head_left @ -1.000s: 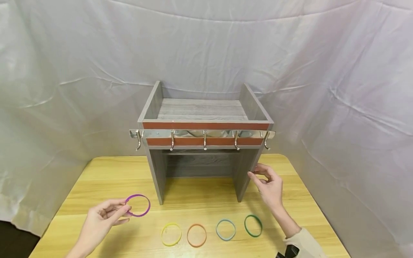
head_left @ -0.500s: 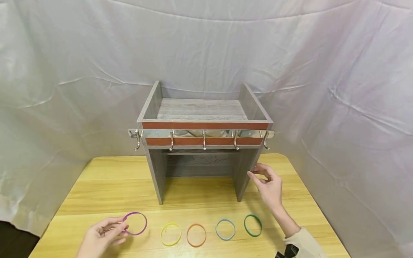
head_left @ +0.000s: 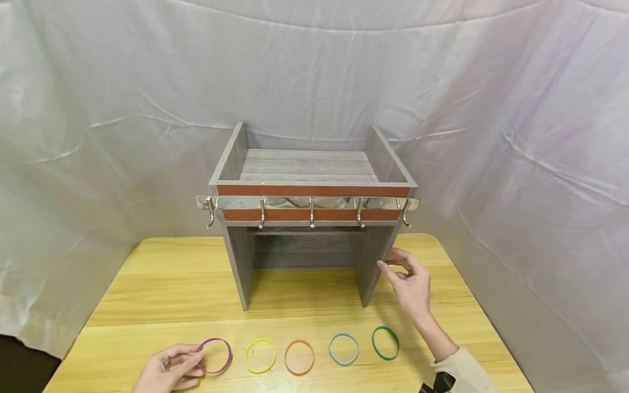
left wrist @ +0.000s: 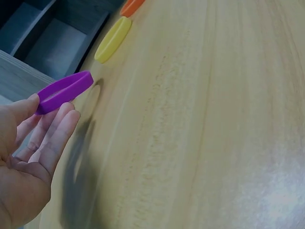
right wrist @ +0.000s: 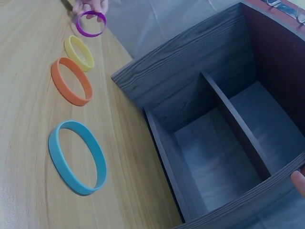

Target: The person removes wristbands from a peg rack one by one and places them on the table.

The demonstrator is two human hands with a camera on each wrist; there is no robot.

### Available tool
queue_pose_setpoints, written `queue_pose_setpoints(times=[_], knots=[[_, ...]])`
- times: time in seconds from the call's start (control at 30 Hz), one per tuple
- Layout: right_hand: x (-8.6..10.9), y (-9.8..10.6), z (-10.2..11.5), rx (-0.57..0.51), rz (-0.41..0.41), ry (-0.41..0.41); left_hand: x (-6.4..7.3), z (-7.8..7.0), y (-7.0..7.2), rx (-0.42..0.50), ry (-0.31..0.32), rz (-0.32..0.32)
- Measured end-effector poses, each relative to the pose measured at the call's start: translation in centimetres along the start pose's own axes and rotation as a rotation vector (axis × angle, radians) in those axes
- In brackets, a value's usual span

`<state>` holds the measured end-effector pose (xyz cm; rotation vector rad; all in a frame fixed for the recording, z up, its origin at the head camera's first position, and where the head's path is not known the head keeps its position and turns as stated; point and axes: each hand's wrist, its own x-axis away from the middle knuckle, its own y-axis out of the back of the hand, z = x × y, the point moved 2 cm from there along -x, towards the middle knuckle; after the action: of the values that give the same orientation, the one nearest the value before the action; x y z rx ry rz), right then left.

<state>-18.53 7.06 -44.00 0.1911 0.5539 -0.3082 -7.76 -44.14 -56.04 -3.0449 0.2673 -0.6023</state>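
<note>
Between thumb and fingers, my left hand (head_left: 169,369) pinches a purple silicone wristband (left wrist: 69,94) low over the table, left of a yellow wristband (left wrist: 112,40). Its shadow shows on the wood in the left wrist view. My right hand (head_left: 413,284) grips the front edge of the right side panel of a grey wooden shelf unit (head_left: 309,166), thumb in front and the other fingers partly hidden behind the panel. An orange wristband (right wrist: 58,80), a light blue wristband (right wrist: 58,155) and a green wristband (head_left: 387,358) lie in a row on the table with the yellow one.
A metal rail (head_left: 290,203) with several hooks (head_left: 312,214) runs across the unit's front over a reddish-brown band. The yellow wooden table (head_left: 162,284) is enclosed by a pale grey curtain (head_left: 304,71) at the back and sides.
My left hand has lowered the purple wristband toward the table, then shifted it slightly right, beside the yellow one. My right hand has stayed on the side panel.
</note>
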Motion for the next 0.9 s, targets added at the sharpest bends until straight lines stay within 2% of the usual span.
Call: queue_pose_setpoints(times=[0.2,0.37,0.47,0.57,0.73,0.9], knots=[[0.0,-0.1,0.0,-0.007,0.001,0.004,-0.3,0.4,-0.1,-0.043,0.014,0.028],[0.0,-0.2,0.0,-0.007,0.005,0.002,-0.3,0.5,0.3,-0.118,0.003,0.058],[0.0,-0.3,0.1,-0.007,0.007,-0.001,-0.3,0.5,0.6,-0.169,0.001,0.053],[-0.1,-0.4,0.0,-0.007,0.006,-0.003,-0.3,0.3,0.6,-0.245,0.002,0.009],[0.0,-0.3,0.2,0.002,0.017,-0.012,-0.3,0.0,0.5,-0.429,-0.007,-0.112],[0.0,0.8,0.6,0.07,0.053,-0.009,-0.2,-1.6,0.8,-0.612,-0.069,-0.203]])
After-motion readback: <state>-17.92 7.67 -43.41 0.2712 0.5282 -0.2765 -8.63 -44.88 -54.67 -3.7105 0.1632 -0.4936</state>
